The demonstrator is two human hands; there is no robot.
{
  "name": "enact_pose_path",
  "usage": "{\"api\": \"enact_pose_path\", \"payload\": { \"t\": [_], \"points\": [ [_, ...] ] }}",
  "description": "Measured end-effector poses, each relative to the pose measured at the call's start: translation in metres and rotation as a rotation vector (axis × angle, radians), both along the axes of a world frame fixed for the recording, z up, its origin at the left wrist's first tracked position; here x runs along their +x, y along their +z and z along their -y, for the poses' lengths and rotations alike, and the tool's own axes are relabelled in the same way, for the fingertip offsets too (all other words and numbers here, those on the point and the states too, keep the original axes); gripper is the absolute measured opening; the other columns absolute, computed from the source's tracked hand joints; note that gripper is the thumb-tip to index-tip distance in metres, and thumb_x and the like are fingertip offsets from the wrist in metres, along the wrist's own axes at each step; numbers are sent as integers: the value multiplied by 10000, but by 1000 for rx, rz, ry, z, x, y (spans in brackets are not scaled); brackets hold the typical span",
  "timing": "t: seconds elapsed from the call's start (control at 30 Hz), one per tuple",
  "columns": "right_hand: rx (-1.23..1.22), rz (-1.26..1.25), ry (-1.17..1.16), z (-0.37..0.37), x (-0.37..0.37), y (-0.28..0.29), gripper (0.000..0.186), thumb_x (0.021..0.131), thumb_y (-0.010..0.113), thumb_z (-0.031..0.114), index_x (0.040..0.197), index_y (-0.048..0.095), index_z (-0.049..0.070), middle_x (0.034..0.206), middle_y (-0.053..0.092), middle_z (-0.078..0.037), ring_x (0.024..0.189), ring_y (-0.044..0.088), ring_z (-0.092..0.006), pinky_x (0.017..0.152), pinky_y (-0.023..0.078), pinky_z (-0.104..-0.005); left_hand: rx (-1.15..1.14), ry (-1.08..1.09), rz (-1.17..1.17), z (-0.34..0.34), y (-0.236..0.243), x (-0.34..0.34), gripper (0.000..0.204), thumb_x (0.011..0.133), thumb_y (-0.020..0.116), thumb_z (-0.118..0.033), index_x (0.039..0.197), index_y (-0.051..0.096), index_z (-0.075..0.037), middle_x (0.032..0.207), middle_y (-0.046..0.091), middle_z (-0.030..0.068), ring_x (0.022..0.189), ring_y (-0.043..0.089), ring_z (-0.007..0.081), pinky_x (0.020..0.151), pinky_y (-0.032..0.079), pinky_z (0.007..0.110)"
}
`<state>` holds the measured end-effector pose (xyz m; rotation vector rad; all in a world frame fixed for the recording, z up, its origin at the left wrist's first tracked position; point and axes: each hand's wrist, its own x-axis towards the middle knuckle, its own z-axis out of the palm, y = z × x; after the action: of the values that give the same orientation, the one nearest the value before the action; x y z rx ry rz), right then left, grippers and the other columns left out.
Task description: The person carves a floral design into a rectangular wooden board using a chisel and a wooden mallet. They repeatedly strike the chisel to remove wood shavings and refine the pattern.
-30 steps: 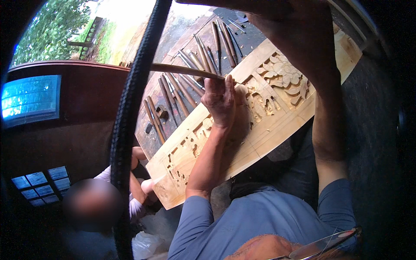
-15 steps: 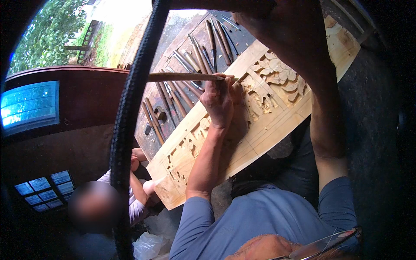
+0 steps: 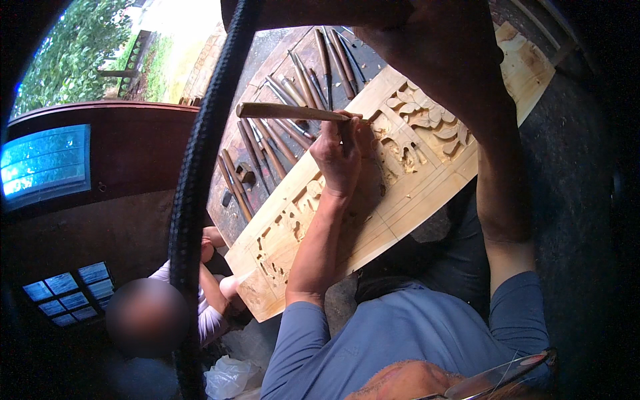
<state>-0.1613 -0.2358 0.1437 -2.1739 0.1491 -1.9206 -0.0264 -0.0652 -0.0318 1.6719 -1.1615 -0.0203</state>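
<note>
My left hand (image 3: 337, 153) grips a long pale wooden chisel (image 3: 280, 110) with its tip against a carved wooden panel (image 3: 413, 187). The panel has flower and leaf relief, cut recesses and loose shavings, and lies diagonally in front of me. My right hand (image 3: 453, 47) is raised high at the top, dark in shadow, closed on a dark elongated object (image 3: 313, 13) that I cannot make out. Many chisels and gouges (image 3: 257, 143) lie fanned out just behind the panel.
A worktable (image 3: 237, 213) bears the tools and small dark blocks (image 3: 245, 175). A co-worker (image 3: 213, 293) sits at lower left near the panel's end. A black cord (image 3: 210, 133) hangs across the view. A plastic bag (image 3: 230, 377) lies below; greenery shows beyond an opening.
My right hand and the dark object in it have moved leftward over the last second. The chisel's far end now shows clear to the right of the cord, while my left hand keeps its grip.
</note>
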Motion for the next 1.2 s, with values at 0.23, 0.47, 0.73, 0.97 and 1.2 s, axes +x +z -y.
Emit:
{"api": "enact_pose_path", "payload": {
  "t": [0.23, 0.47, 0.73, 0.97, 1.2],
  "points": [
    [-50, 4, -19, 1, -1, 0, 554, 727, 792, -6, 1261, 677, 88, 1015, 766, -187, 872, 777, -333, 775, 634, -417, 23, 3, 123, 1, -3, 3, 116, 962, 678, 21, 1069, 646, -13, 882, 765, 113, 816, 754, 173, 710, 590, 306],
    [34, -128, -57, 1, -9, 2, 551, 729, 776, -6, 1264, 677, 83, 985, 763, -174, 851, 775, -319, 760, 632, -415, 6, -22, 41, 2, -6, 7, 116, 959, 658, 38, 1065, 647, -7, 882, 769, 116, 826, 754, 167, 709, 586, 303],
    [-53, -61, -108, -5, -6, 3, 506, 769, 794, 50, 1260, 682, 96, 957, 761, -152, 825, 772, -297, 741, 627, -401, 59, -2, 207, 2, 1, 4, 202, 884, 739, 33, 1056, 653, -30, 876, 768, 114, 815, 767, 197, 709, 589, 303],
    [-130, -103, -129, -8, -8, 21, 448, 819, 785, 77, 1255, 686, 98, 873, 738, -123, 730, 746, -289, 653, 604, -408, -15, -13, 214, 10, 1, 7, 126, 928, 736, -85, 954, 614, -67, 779, 717, 170, 681, 725, 364, 569, 546, 416],
    [-309, -370, -154, -10, 2, 39, 271, 922, 746, 210, 1176, 733, 117, 825, 730, -76, 694, 739, -249, 651, 621, -398, 1, -48, 256, 11, 2, 7, 132, 915, 727, -51, 956, 602, -54, 759, 695, 185, 669, 717, 369, 562, 534, 430]
  ]
}}
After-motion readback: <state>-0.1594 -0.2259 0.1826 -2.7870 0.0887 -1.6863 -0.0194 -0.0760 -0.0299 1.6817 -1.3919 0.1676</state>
